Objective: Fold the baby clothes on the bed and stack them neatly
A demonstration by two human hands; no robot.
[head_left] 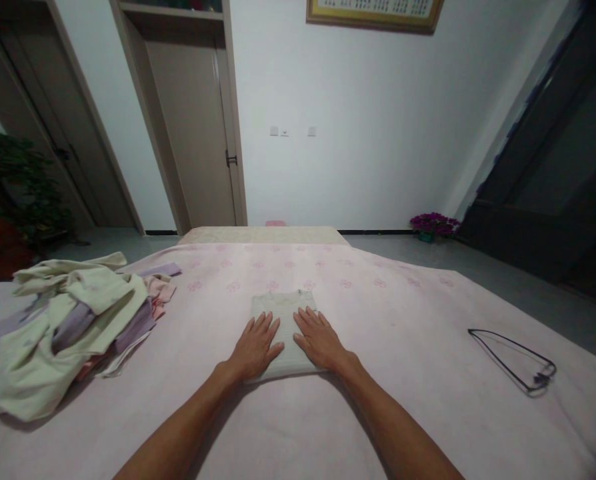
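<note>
A folded pale green garment point(283, 313) lies flat in the middle of the pink bed sheet point(378, 320). My left hand point(255, 347) rests palm down on its near left part, fingers stretched out and close together. My right hand point(321, 340) lies flat on its near right part, fingers likewise extended. Both hands press on the cloth and hold nothing.
A heap of loose clothes point(68, 320) in pale green, lilac and pink sits at the left of the bed. A dark wire hanger point(515, 357) lies on the right. Beyond the bed are a door point(193, 133), a potted plant point(13, 193) and purple flowers point(433, 225).
</note>
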